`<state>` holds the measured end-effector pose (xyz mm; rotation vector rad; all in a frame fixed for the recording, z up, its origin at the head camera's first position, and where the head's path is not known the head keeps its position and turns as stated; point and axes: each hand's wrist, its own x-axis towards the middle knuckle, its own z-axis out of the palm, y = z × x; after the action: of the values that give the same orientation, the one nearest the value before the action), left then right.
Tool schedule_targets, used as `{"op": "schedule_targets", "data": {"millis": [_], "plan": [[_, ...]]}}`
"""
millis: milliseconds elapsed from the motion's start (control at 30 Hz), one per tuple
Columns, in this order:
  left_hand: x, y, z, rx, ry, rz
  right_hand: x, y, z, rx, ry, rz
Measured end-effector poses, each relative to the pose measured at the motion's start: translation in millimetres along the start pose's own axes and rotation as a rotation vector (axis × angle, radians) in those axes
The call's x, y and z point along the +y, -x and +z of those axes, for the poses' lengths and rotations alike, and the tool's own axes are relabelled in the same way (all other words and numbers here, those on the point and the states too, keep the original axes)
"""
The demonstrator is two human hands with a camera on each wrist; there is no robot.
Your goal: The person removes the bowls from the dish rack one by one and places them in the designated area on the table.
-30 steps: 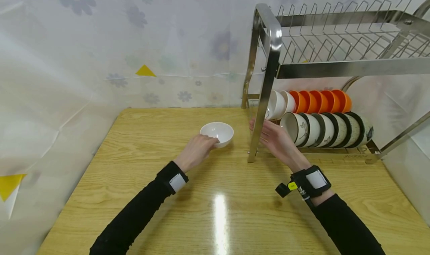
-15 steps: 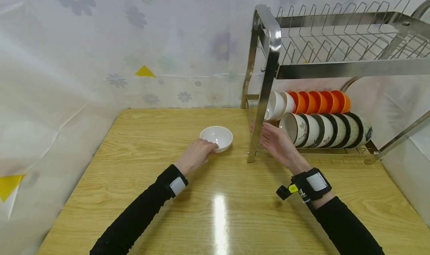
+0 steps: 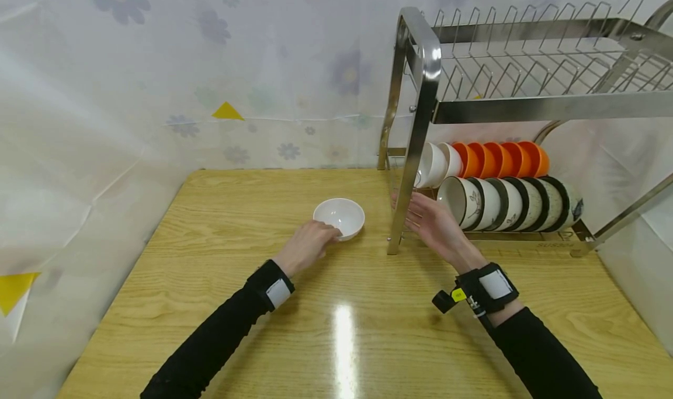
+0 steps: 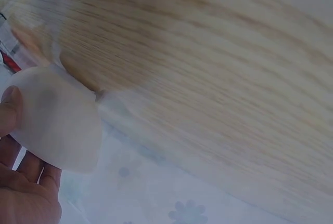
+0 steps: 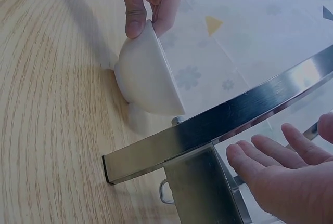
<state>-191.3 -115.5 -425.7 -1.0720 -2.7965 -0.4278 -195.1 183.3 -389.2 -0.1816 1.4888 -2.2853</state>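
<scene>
A small white bowl (image 3: 351,215) sits upright on the wooden table, left of the dish rack. My left hand (image 3: 306,246) pinches its near-left rim. The left wrist view shows the thumb on the outer wall of the bowl (image 4: 62,125) and the fingers at the rim. In the right wrist view the bowl (image 5: 148,78) is close to the table surface, beside the rack's leg. My right hand (image 3: 440,226) reaches into the rack's lower tier behind the front left post, which hides part of the fingers. Its fingers (image 5: 270,154) are extended and hold nothing.
The two-tier steel dish rack (image 3: 547,107) stands on the table (image 3: 242,294) at the right. Its lower tier holds white bowls (image 3: 432,164), several orange bowls (image 3: 535,158) and several patterned bowls (image 3: 462,200). Floral sheeting (image 3: 294,66) hangs behind the table.
The left hand has brought the white bowl slightly toward me and down since a second ago. My right hand has lowered a little. Over the last half second both hands are almost still.
</scene>
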Motion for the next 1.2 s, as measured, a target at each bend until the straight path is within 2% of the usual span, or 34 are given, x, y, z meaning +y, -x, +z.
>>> {"op": "schedule_targets", "data": {"millis": [433, 1200], "plan": [[-0.4, 2.4, 0.5, -0.02, 0.007, 0.002, 2.6, 0.2, -3.1, -0.018, -0.016, -0.043], [-1.3, 3.9, 3.9, -0.025, -0.024, 0.019, 0.3, -0.6, -2.6, -0.029, -0.024, -0.025]]}}
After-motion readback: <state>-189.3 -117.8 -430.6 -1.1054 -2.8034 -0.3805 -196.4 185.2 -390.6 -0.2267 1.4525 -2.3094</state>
